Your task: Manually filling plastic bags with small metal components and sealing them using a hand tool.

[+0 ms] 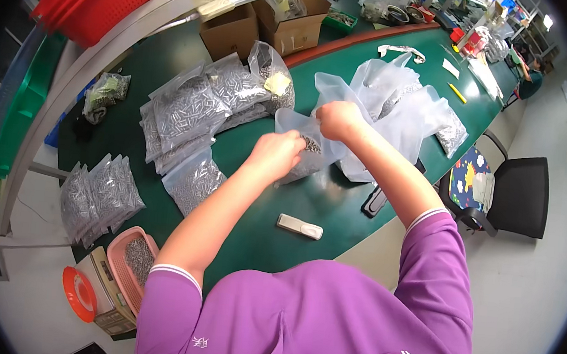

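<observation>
A translucent plastic bag (325, 152) with small grey metal parts in its bottom stands on the green table in front of me. My left hand (276, 155) has its fingers closed on the bag's near left side. At the bag's upper edge, my right hand (339, 120) grips the plastic in a closed fist. Just beyond and to the right lie several larger loose translucent bags (397, 116), partly filled with metal parts. A filled clear bag with a yellow note (278, 84) stands behind my left hand.
Filled bags of metal pieces (188, 111) are piled at left, with more bags (103, 191) at the table's left edge. A white oblong device (300, 226) lies nearby. A pink basket (122, 247) sits at lower left, cardboard boxes (299, 33) behind, a black chair (519, 197) at right.
</observation>
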A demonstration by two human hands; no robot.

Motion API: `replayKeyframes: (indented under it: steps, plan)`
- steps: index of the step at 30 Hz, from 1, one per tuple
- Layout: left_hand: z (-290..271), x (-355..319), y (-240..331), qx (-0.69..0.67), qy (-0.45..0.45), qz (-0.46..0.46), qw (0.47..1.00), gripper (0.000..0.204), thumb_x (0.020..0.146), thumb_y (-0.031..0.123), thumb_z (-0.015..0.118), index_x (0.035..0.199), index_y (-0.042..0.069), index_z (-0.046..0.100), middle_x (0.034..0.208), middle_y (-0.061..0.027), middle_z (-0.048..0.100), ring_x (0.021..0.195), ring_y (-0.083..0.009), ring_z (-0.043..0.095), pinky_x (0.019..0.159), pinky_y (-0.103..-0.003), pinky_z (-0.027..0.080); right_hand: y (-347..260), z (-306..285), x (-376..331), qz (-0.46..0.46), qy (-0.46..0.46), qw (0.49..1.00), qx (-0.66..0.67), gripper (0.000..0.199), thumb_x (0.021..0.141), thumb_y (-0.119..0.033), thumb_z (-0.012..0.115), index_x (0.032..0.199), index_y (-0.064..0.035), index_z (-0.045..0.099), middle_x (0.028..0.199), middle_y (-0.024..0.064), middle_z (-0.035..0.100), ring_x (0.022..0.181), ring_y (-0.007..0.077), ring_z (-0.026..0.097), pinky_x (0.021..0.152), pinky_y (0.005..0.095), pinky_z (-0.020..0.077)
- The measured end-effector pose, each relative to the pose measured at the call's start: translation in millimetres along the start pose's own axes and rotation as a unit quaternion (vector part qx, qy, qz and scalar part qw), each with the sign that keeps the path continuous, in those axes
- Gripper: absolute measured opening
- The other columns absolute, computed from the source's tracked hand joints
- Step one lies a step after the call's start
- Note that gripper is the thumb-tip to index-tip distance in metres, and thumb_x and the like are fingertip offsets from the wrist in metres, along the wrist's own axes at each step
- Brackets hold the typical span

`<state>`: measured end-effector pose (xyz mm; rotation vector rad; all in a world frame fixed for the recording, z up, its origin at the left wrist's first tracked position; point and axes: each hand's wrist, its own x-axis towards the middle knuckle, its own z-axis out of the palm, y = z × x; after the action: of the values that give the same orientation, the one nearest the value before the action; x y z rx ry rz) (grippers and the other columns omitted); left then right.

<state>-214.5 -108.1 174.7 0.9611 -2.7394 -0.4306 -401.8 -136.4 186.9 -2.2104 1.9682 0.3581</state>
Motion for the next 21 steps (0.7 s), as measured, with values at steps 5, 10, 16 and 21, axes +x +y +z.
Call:
replayKeyframes:
  steps: [5, 10, 16, 21]
  plan:
    - [8.4, -23.6, 1.3, -0.045, 0.034, 0.004, 0.998, 0.014, 0.076, 0.015, 0.063, 0.079, 0.006, 0.054, 0.082, -0.0111, 0.057, 0.078, -0.0327, 0.058, 0.066, -0.043, 0.047, 0.0, 11.2, 3.9, -0.061, 0.023, 0.996, 0.059, 0.023, 0.075, -0.013, 0.053, 0.091, -0.0137, 0.070, 0.093, 0.0109, 0.067, 0.090, 0.0275, 0.064, 0.078, 0.0376, 0.0511]
    - [-1.4, -86.3, -6.6, -0.032, 0.089, -0.017, 0.995, 0.013, 0.078, 0.017, 0.061, 0.081, 0.006, 0.055, 0.082, -0.0094, 0.058, 0.083, -0.0310, 0.058, 0.070, -0.043, 0.047, -2.2, 3.5, -16.2, -0.043, 0.055, 0.987, 0.142, 0.024, 0.073, -0.014, 0.054, 0.091, -0.0117, 0.070, 0.088, 0.0122, 0.068, 0.087, 0.0281, 0.065, 0.077, 0.0379, 0.0510]
    - [-67.6, -170.3, 20.5, -0.023, 0.135, 0.038, 0.990, 0.012, 0.074, 0.010, 0.063, 0.076, 0.005, 0.052, 0.075, -0.0093, 0.054, 0.075, -0.0290, 0.055, 0.064, -0.038, 0.046, -46.4, -47.5, -105.7, -0.111, -0.045, 0.962, 0.247, 0.029, 0.072, -0.011, 0.049, 0.093, -0.0058, 0.068, 0.063, 0.0088, 0.065, 0.062, 0.0200, 0.065, 0.066, 0.0337, 0.0509]
    - [-91.5, -239.1, 35.0, -0.001, 0.102, 0.001, 0.995, 0.013, 0.071, 0.007, 0.065, 0.076, 0.005, 0.054, 0.074, -0.0081, 0.053, 0.072, -0.0274, 0.054, 0.061, -0.037, 0.045, -96.3, -43.8, -146.4, -0.142, -0.100, 0.950, 0.260, 0.032, 0.077, -0.011, 0.046, 0.102, -0.0065, 0.066, 0.061, 0.0076, 0.064, 0.059, 0.0182, 0.064, 0.062, 0.0320, 0.0497]
